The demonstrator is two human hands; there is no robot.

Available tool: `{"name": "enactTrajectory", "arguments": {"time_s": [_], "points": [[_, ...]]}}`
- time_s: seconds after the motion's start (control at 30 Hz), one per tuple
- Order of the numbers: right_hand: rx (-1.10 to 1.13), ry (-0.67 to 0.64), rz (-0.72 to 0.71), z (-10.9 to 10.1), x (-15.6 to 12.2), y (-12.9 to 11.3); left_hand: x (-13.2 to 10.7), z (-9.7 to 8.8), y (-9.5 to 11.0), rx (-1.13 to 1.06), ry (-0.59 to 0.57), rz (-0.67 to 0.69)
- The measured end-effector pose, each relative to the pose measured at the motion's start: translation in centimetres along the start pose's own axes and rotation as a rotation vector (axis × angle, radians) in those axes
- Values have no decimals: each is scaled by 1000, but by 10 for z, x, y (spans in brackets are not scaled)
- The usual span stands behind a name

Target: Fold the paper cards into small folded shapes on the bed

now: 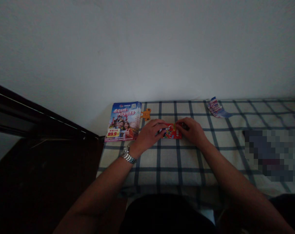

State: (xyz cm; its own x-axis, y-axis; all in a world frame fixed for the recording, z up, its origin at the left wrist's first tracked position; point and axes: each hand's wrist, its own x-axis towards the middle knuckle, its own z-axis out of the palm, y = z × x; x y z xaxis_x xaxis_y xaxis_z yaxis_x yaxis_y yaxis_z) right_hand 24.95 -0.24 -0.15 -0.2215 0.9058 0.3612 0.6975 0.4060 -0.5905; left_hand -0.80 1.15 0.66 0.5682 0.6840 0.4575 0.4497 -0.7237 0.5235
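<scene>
A small red packet with colourful printing (171, 131) lies flat on the checked cloth between my hands. My left hand (151, 132), with a metal-banded watch (128, 155) on its wrist, has thumb and fingers closed on the packet's left end. On the opposite end, at the upper right edge, my right hand (191, 129) pinches with thumb and forefinger. Both hands rest low over the cloth. Just beyond my left hand is an orange bear-shaped cutout (145, 114).
A stack of blue and pink flyers (124, 121) sits at the left end of the checked cloth (149, 172). A crumpled printed paper (218, 109) lies near the wall (162, 58). To the right is a blurred-out dark object (269, 154).
</scene>
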Motion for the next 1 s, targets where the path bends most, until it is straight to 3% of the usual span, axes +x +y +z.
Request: {"name": "enactTrajectory", "arguments": {"time_s": [0.13,0.27,0.8,1.0], "points": [[-48,-5,-53,1,2,8,-1,-5,1,7,-156,109],[-70,-11,-59,4,2,13,-3,-4,-1,19,-223,129],[-267,-112,-235,7,-1,4,-7,2,9,177,-255,121],[-310,-136,-234,7,-2,-4,-7,2,17,247,-292,64]]}}
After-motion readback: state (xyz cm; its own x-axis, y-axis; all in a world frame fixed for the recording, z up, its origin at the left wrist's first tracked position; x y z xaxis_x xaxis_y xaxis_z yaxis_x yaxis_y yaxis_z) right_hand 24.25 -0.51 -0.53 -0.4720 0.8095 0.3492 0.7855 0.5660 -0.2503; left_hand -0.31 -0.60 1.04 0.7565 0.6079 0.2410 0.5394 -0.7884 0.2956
